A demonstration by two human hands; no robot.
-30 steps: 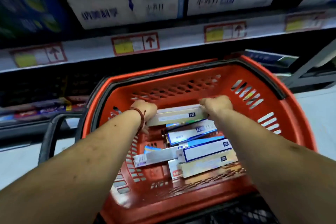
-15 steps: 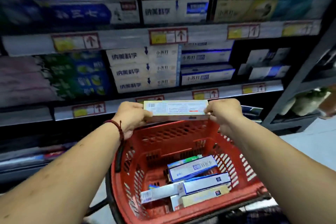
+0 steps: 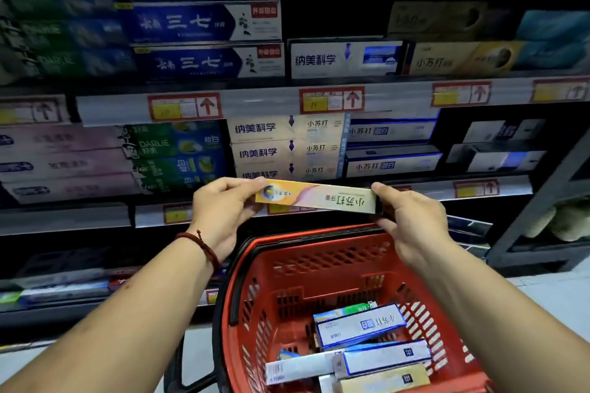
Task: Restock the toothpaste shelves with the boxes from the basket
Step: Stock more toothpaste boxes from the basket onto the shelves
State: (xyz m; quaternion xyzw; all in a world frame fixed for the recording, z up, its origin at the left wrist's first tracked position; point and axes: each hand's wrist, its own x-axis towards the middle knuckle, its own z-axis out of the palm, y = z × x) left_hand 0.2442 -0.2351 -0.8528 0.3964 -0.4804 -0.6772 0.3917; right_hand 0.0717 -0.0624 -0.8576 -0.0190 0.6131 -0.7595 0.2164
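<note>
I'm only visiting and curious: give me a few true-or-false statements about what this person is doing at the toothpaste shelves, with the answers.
1. The left hand and right hand hold the yellow toothpaste box by its ends. True.
2. The red basket is empty. False: several toothpaste boxes lie in it.
3. The red cord bracelet is on the right wrist. False: it is on the left wrist.
4. The held box's print faces the camera upside down. True.
</note>
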